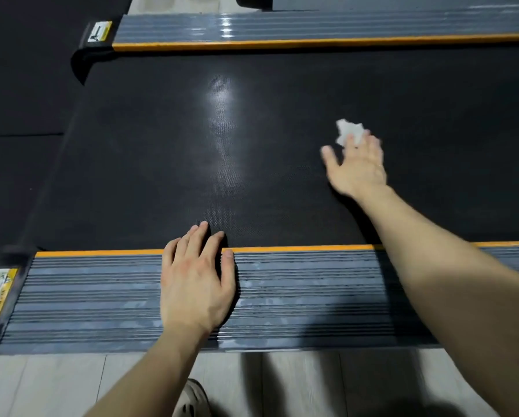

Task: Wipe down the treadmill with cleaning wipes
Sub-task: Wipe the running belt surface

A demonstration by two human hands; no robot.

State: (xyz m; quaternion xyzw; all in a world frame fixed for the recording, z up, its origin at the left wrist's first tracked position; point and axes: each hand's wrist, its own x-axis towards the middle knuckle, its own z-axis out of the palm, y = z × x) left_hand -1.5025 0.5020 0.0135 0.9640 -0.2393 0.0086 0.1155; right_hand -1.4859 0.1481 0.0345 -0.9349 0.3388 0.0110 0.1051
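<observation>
- On the treadmill belt [252,145], the right hand [357,167] presses a crumpled white wipe [349,134] under straight, blurred fingers.
- On the near ribbed side rail [312,296], the left hand [196,281] rests flat, fingers extended.

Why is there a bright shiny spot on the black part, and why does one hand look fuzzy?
Head view: the spot is glare, likely a light above reflecting off the treadmill belt; the right hand on the wipe is motion-blurred, while the left hand on the side rail looks sharp.

Black belt [252,152], white wipe [349,134]
</observation>
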